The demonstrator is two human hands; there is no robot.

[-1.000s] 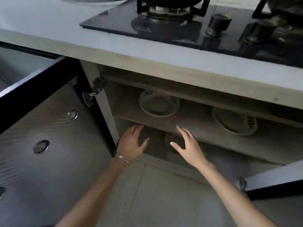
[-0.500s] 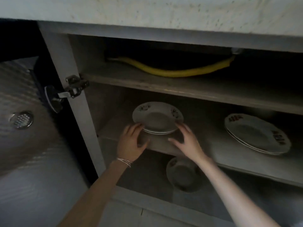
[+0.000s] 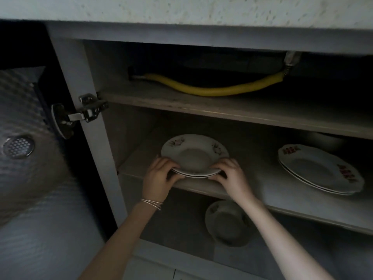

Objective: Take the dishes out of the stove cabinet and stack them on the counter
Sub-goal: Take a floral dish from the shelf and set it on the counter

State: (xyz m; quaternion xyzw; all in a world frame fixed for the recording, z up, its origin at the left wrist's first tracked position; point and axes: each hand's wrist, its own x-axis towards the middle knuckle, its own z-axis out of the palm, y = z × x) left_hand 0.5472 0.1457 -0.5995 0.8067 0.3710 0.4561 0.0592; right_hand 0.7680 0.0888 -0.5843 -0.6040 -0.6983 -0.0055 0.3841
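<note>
left hand [image 3: 159, 176] fingers curled on plate stack [image 3: 194, 156] rim at 9 o'clock | right hand [image 3: 232, 174] likewise at 3 o'clock | stack on middle shelf [image 3: 282, 201]

The stacked plates [image 3: 194, 156] at centre appeared glazed ceramic, smooth with a dull sheen, floral print on the rims. The plates at 3 o'clock [image 3: 321, 170] looked the same. The shelf [image 3: 222, 109] presented as matt, pale board, faintly scuffed. The hinge [image 3: 84, 114] at 9 o'clock was bright polished metal. The hose [image 3: 212, 90] at 12 o'clock appeared smooth yellow rubber or plastic. The surface edge [image 3: 181, 9] was speckled, stone-like and matt.
</note>
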